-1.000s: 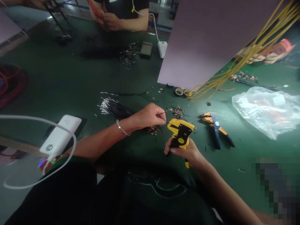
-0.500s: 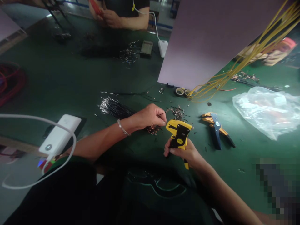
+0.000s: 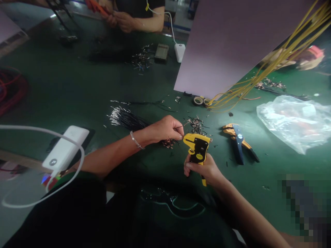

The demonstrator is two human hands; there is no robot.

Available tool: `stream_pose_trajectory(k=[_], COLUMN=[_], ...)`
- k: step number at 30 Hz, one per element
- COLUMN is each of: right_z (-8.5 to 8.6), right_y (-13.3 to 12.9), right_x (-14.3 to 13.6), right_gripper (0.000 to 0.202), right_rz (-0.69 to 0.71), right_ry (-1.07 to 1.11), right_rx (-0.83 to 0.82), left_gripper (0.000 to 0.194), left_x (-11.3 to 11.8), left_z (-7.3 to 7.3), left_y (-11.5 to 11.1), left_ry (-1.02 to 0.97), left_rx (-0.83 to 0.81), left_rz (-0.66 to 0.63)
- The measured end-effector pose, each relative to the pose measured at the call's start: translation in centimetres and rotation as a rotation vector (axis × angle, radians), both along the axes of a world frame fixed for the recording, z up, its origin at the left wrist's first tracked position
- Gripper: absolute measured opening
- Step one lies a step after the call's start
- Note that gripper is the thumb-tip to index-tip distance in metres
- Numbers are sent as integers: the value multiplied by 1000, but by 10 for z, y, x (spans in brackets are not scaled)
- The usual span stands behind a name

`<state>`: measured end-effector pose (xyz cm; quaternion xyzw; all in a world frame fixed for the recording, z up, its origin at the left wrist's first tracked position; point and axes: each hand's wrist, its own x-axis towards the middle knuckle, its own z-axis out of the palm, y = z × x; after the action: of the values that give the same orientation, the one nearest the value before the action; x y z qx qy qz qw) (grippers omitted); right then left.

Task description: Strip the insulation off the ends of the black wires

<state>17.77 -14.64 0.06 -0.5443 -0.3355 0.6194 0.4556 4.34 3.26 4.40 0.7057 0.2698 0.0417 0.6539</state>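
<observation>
My left hand [image 3: 168, 128], with a bracelet at the wrist, is closed with its fingertips pinching a thin black wire [image 3: 185, 124]. Just right of those fingertips is the head of a yellow and black wire stripper [image 3: 198, 146]. My right hand [image 3: 208, 168] is wrapped round the stripper's handles and holds it upright. A bundle of black wires [image 3: 128, 118] lies partly under my left hand and forearm, silvery ends to the left and coppery ends to the right. Beyond the stripper is a small heap of wire scraps [image 3: 196, 124].
A second, blue and orange wire stripper [image 3: 238, 141] lies to the right, near a clear plastic bag [image 3: 297, 120]. Tape rolls [image 3: 198, 100] sit by a pale panel [image 3: 222, 44] and yellow wires [image 3: 271, 72]. At left is a white power bank [image 3: 67, 146]; other people's hands [image 3: 124, 21] work across the table.
My right hand has squeezed the stripper's handles, and its jaws look closer together. My left hand has barely moved. The red tool held by the person opposite has shifted left.
</observation>
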Motion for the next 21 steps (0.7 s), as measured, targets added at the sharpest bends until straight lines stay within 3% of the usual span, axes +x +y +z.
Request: stream_pose_trajectory(k=[9,21], right_z=[-4,0], right_y=[2,7], right_x=[-10,-10], right_gripper=[26,26], right_rz=[-154,-154], right_ry=[-35,-112], right_rx=[-18,-19], left_gripper=[3,4], left_x=[0,-1], left_z=[-1,0], left_y=[-3,-7], left_ry=[3,-33], left_rx=[39,157], left_rz=[16,62])
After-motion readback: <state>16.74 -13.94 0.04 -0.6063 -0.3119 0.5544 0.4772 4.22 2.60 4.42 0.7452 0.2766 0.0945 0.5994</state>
